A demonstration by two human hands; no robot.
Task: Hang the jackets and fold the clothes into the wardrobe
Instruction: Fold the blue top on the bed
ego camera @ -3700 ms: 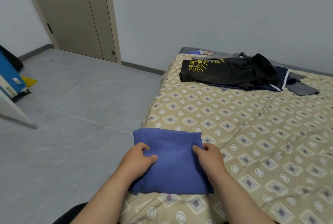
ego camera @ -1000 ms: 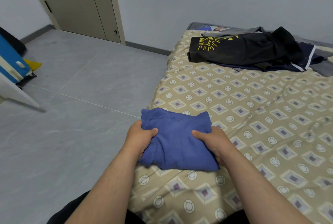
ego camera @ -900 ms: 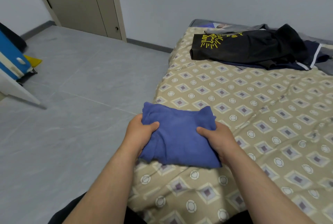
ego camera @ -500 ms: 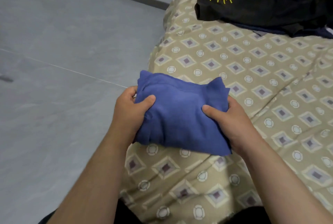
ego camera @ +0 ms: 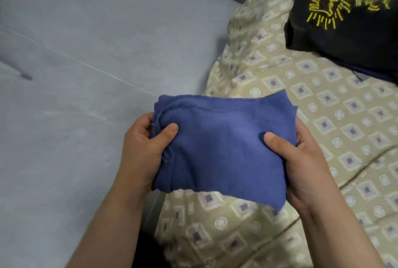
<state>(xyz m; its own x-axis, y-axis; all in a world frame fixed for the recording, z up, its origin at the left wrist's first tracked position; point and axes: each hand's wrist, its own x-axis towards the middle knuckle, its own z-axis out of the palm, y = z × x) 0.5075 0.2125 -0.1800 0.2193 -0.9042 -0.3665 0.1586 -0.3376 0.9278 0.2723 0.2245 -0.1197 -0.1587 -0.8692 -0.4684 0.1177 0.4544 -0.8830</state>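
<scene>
The folded blue garment (ego camera: pixel 224 149) is a thick, soft rectangle with slightly ragged edges, held up above the near edge of the patterned bed cover (ego camera: pixel 323 117). The left hand (ego camera: pixel 144 151) grips its left side, thumb on top and fingers curled beneath; the right hand (ego camera: pixel 301 160) clasps its right side likewise. Farther back, a black garment with yellow print (ego camera: pixel 344 28) lies on the bed beside the grey floor (ego camera: pixel 86 52).
</scene>
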